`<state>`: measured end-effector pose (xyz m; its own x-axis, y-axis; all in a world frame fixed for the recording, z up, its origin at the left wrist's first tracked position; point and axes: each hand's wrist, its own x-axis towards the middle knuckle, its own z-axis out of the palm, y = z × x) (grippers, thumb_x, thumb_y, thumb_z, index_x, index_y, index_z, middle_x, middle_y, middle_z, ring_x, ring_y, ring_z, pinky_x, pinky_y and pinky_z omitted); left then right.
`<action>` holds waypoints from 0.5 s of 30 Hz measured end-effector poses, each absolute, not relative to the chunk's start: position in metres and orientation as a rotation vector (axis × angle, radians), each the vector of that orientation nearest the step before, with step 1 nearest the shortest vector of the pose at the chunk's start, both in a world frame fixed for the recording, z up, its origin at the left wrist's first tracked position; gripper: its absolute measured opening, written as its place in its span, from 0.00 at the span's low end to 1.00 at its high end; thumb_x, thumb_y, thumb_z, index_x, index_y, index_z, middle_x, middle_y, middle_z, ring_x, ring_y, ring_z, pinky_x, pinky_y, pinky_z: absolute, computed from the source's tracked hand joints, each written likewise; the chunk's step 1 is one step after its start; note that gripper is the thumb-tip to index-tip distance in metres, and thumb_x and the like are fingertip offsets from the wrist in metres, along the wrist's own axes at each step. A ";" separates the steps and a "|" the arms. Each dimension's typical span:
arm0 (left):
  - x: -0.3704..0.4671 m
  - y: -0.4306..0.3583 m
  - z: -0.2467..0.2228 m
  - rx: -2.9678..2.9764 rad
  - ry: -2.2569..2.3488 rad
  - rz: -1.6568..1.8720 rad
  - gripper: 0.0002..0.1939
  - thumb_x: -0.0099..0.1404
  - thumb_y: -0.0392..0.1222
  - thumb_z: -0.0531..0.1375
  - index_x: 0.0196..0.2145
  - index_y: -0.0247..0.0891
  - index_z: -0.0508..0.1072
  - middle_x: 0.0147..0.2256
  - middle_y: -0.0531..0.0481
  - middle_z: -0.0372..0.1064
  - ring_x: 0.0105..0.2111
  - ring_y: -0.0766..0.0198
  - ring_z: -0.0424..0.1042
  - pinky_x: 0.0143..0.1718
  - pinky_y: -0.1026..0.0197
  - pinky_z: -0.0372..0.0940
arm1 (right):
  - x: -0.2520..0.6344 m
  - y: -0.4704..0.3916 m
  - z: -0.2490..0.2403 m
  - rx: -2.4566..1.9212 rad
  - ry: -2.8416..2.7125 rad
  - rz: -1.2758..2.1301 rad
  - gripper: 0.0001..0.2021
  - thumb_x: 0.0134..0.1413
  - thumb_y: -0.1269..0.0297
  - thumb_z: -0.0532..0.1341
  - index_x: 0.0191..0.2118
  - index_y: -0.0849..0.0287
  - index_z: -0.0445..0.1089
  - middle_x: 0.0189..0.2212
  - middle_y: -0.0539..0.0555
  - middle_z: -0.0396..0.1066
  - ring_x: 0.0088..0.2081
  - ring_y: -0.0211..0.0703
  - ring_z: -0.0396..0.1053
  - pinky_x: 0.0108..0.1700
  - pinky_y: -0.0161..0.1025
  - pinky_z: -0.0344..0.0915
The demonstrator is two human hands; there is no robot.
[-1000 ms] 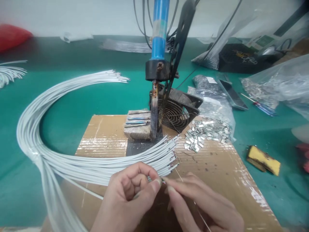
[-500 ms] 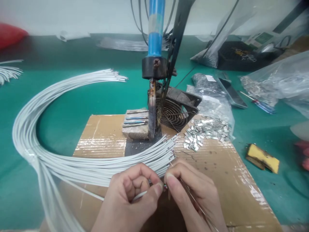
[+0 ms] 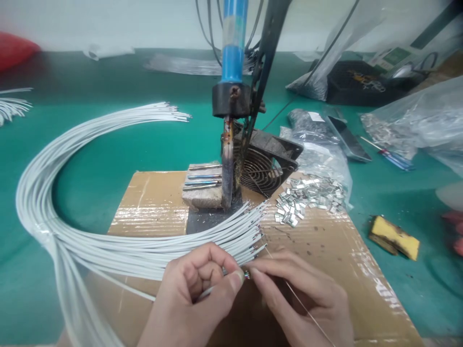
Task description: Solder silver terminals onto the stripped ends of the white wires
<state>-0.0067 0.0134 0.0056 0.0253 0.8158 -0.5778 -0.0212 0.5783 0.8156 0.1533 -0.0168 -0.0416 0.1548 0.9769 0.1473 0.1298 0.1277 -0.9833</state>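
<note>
My left hand [image 3: 202, 294] is closed, with thumb and forefinger pinching a white cable [image 3: 205, 293] close to its end. Tiny coloured cores [image 3: 247, 274] poke out between the fingertips of both hands. My right hand [image 3: 300, 299] is closed too, thumb and forefinger touching those cores. A thin solder wire [image 3: 302, 304] runs across its fingers, its tip pointing up and left. Behind my hands lie the stripped ends of a large bundle of white cables [image 3: 152, 246], which curves round on the left.
A blue-handled soldering iron [image 3: 233, 58] hangs tip-down over a block [image 3: 202, 195] with metal rods. Beside it leans a black fan [image 3: 265, 161]. Small metal connectors [image 3: 311, 195] lie scattered on the cardboard [image 3: 152, 202]. Farther right are a yellow sponge [image 3: 396, 236], phone [image 3: 349, 140] and screwdriver [image 3: 388, 154].
My right hand has shifted slightly right and its fingers have straightened, showing more of the solder wire. The left hand stays almost still on the cable; the cores show more clearly.
</note>
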 end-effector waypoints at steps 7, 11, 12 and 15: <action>-0.005 0.013 0.010 0.733 1.419 0.709 0.20 0.52 0.52 0.78 0.23 0.41 0.73 0.17 0.65 0.52 0.23 0.69 0.40 0.27 0.64 0.43 | 0.160 -0.018 -0.043 -1.159 -1.360 0.938 0.19 0.68 0.74 0.72 0.52 0.38 0.90 0.35 0.48 0.88 0.34 0.41 0.81 0.36 0.34 0.75; -0.008 0.012 0.005 0.756 1.408 0.699 0.21 0.52 0.53 0.78 0.23 0.41 0.73 0.18 0.65 0.52 0.23 0.69 0.40 0.27 0.64 0.42 | 0.165 -0.018 -0.043 -1.137 -1.424 0.886 0.19 0.68 0.75 0.71 0.53 0.40 0.90 0.34 0.49 0.86 0.33 0.43 0.78 0.38 0.38 0.77; -0.009 0.012 0.004 0.762 1.390 0.699 0.21 0.53 0.53 0.78 0.23 0.41 0.72 0.18 0.65 0.51 0.23 0.69 0.40 0.27 0.64 0.42 | 0.166 -0.017 -0.043 -1.132 -1.442 0.873 0.19 0.68 0.75 0.71 0.53 0.41 0.90 0.34 0.50 0.86 0.33 0.43 0.78 0.37 0.38 0.77; -0.011 0.012 0.002 0.772 1.350 0.688 0.21 0.54 0.53 0.78 0.23 0.42 0.71 0.18 0.65 0.51 0.22 0.70 0.41 0.26 0.64 0.41 | 0.173 -0.014 -0.041 -1.086 -1.549 0.857 0.21 0.67 0.78 0.71 0.55 0.43 0.89 0.36 0.51 0.87 0.33 0.42 0.79 0.32 0.36 0.76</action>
